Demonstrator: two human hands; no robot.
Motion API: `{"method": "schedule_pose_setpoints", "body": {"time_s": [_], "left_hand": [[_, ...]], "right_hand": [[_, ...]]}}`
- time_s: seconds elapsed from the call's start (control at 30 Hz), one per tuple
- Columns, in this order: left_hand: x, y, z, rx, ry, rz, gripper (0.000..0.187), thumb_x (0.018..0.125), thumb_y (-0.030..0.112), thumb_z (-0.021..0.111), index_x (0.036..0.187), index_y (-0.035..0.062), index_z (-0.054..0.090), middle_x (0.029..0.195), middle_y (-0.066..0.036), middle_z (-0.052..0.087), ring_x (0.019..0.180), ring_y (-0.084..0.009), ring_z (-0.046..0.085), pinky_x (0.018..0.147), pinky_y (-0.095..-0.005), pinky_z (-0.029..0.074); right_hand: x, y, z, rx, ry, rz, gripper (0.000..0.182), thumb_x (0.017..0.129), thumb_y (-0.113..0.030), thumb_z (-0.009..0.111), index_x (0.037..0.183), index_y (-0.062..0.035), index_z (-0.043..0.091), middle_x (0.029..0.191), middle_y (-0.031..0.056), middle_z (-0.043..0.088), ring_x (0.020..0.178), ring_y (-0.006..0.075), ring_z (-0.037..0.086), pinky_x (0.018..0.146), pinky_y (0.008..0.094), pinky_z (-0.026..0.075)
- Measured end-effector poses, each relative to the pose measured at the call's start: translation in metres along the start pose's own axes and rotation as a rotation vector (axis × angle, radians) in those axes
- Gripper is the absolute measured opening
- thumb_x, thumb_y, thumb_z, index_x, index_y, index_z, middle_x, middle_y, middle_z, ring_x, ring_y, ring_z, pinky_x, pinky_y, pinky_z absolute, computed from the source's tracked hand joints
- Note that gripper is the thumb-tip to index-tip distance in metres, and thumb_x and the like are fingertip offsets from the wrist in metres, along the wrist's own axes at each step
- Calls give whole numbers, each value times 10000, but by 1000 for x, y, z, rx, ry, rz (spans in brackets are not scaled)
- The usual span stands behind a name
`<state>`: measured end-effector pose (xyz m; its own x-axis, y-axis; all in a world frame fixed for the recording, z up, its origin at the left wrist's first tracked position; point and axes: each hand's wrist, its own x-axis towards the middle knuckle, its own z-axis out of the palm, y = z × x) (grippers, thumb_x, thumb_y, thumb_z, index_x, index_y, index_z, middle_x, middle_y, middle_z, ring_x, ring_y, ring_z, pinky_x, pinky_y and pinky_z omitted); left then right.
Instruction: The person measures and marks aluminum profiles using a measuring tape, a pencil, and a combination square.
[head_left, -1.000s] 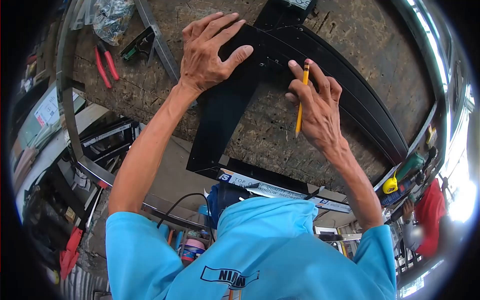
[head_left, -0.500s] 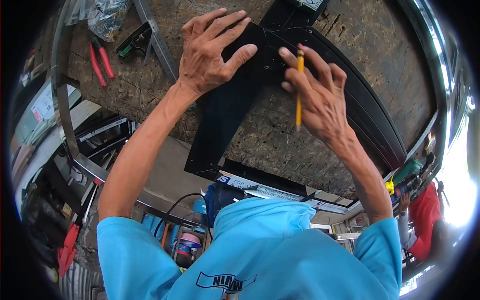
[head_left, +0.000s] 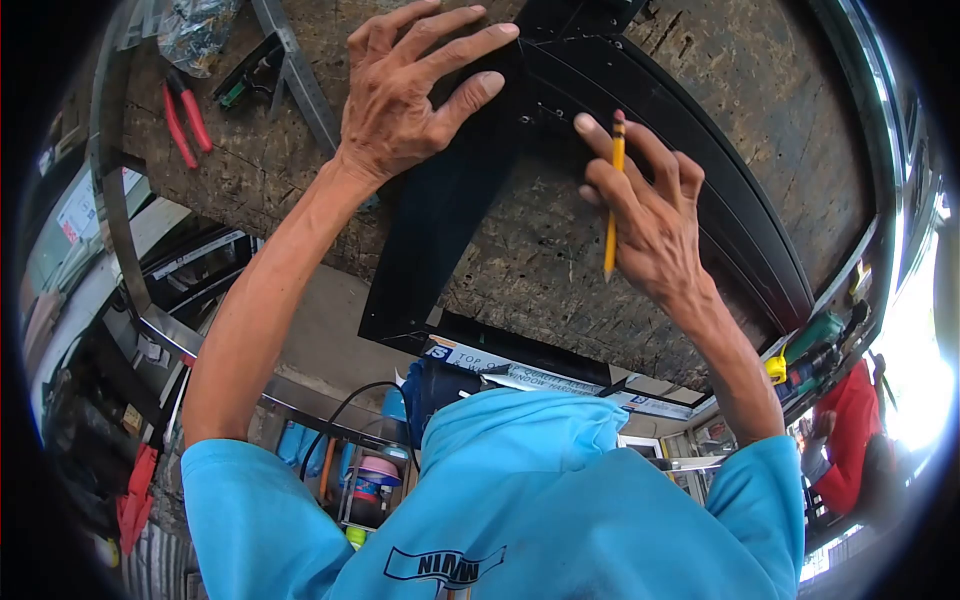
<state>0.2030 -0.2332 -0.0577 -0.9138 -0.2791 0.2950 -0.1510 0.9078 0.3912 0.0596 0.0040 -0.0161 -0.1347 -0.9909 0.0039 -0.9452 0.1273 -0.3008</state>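
Note:
My left hand [head_left: 405, 85] lies with its fingers spread on the black frame [head_left: 425, 235], near its upper joint. My right hand [head_left: 650, 205] holds a yellow pencil [head_left: 615, 190] between its fingers, the pink eraser end up and the tip toward me. Its index finger reaches toward the frame's curved black piece [head_left: 720, 190], close to some small holes; whether it touches cannot be made out. A straight black piece runs down from the joint toward my body, and the curved one sweeps to the lower right.
The worn wooden bench [head_left: 545, 260] carries red-handled pliers [head_left: 185, 118], a metal square [head_left: 295, 75] and a clear plastic bag [head_left: 197, 35] at the left. A green power drill [head_left: 815, 340] and yellow tape measure [head_left: 775, 367] are at the right edge, near a person in red [head_left: 850, 430].
My right hand, with the pencil, has shifted slightly right and down, away from the joint. My left hand stays spread on the frame; the whole view has shifted a little.

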Motion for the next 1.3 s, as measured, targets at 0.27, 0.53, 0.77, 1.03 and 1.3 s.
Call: {"method": "schedule_pose_setpoints", "body": {"time_s": [0.27,0.53,0.77,1.03,1.3], "left_hand": [[6,4,-4,-11,-8,42,507,858,483,649,1293,228,599,1326,25,577,1303,-192,430,1101,-367,262],[7,-1,-3,8,-37,22,587,830,517,665,1330,228,560,1380,8,527,1325,-216,410,1124,-391,271],[8,4,-3,-4,-19,-17,542,838,497,662,1299,222,582,1366,3,537,1303,-215,436,1116,-399,290],[12,15,-9,56,-105,-165,693,793,575,659,1281,89,575,1316,-127,532,1256,-306,443,1060,-467,278],[9,13,-10,72,-118,-174,690,786,574,664,1267,86,587,1319,-129,538,1267,-306,438,1059,-477,285]], "right_hand": [[-50,12,-26,580,465,330,235,861,-146,693,1065,-31,673,979,96,660,813,184,595,698,313,481],[-48,74,-37,844,169,369,196,865,-166,676,1004,-38,726,905,94,701,768,147,640,705,270,522],[-58,79,-38,842,73,350,177,855,-118,666,1000,-36,727,846,93,704,724,141,646,642,271,521],[-48,86,-21,791,140,110,184,836,-106,654,990,-32,721,827,75,694,696,121,643,626,237,532],[-50,78,-13,704,280,96,149,812,-57,662,946,-20,717,825,92,704,684,139,665,603,230,543]]}}
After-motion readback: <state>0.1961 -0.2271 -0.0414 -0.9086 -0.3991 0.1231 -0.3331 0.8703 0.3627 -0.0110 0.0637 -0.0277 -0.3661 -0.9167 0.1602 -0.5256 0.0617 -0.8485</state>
